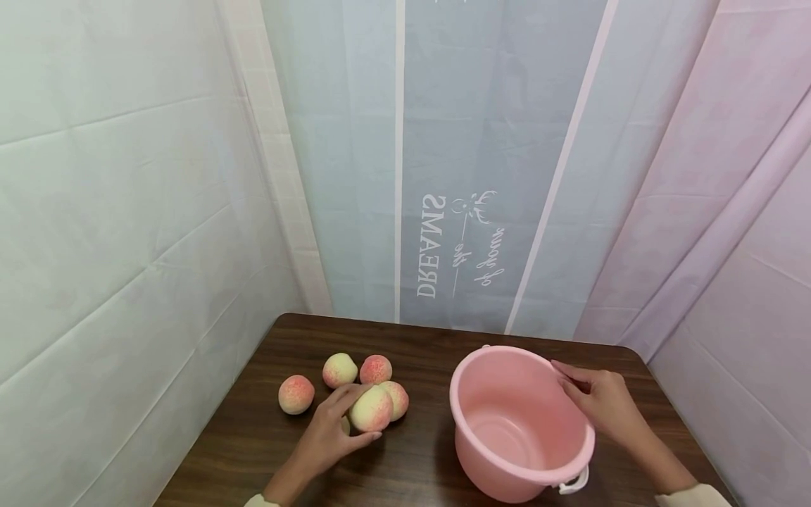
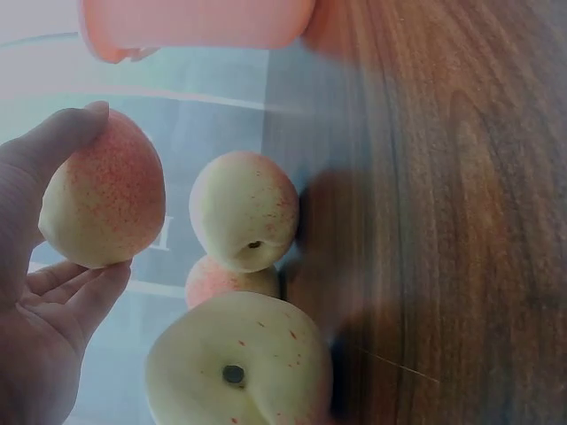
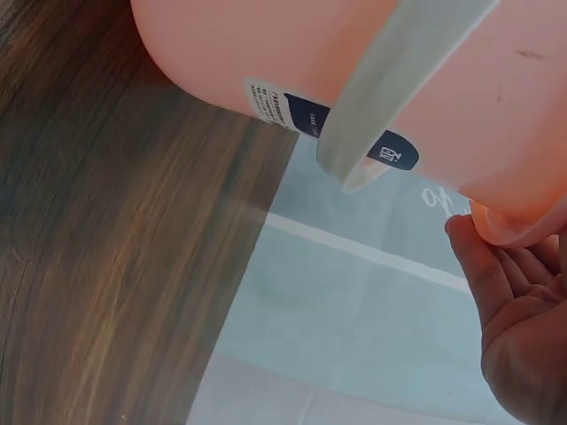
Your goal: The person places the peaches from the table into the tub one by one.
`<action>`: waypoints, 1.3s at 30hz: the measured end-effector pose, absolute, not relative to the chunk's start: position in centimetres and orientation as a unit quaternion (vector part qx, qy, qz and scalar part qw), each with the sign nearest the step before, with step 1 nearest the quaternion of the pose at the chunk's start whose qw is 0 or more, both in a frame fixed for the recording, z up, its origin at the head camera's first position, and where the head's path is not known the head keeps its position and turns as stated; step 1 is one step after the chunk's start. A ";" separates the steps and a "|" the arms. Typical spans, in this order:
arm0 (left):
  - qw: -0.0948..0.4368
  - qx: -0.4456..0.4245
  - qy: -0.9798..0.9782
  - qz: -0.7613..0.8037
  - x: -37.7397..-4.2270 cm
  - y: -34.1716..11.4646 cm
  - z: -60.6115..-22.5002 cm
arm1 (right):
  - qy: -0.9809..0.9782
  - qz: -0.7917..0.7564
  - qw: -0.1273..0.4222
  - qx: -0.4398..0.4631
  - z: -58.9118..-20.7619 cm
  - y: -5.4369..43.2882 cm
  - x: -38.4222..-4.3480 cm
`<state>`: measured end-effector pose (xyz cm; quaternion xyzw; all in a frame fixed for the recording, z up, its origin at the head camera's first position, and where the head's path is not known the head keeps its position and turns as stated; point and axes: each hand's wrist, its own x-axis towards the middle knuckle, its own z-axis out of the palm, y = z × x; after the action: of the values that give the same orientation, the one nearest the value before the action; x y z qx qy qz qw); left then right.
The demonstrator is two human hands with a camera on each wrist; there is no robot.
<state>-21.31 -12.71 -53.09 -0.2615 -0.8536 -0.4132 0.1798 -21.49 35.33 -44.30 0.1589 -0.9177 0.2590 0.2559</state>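
In the head view my left hand (image 1: 326,429) grips a yellow-and-red peach (image 1: 371,410) between thumb and fingers. The left wrist view shows that peach (image 2: 106,195) raised off the wood surface, its red side toward the thumb. Just behind it sits another peach (image 1: 395,400), partly covered. A further peach (image 1: 345,425) peeks out beneath the left hand, mostly hidden. On the right, my right hand (image 1: 605,401) pinches the rim of a pink bucket (image 1: 488,468), thumb on the inner side. Nothing lies inside the bucket.
Three more peaches lie on the dark wooden table (image 1: 418,472): one far left (image 1: 296,394), a pale one (image 1: 340,371) and a red one (image 1: 376,369). The bucket's white handle (image 3: 381,97) hangs down its side. Printed curtains (image 1: 355,211) surround the table.
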 end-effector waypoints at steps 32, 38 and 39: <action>0.217 -0.322 -0.822 -0.417 -21.5 -9.5 -48.9 | -0.921 0.229 0.123 0.290 -44.2 36.0 -19.6; 0.196 -0.319 -0.808 -0.455 -21.3 -8.5 -47.3 | -0.917 0.231 0.135 0.295 -44.2 35.8 -19.5; 0.192 -0.319 -0.806 -0.461 -21.3 -8.3 -47.0 | -0.917 0.230 0.138 0.296 -44.2 35.8 -19.5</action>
<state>-21.26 -8.26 -47.03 -0.3190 -0.8056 -0.4609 0.1918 -19.52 35.79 -44.17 0.2957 -0.9169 0.2300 0.1378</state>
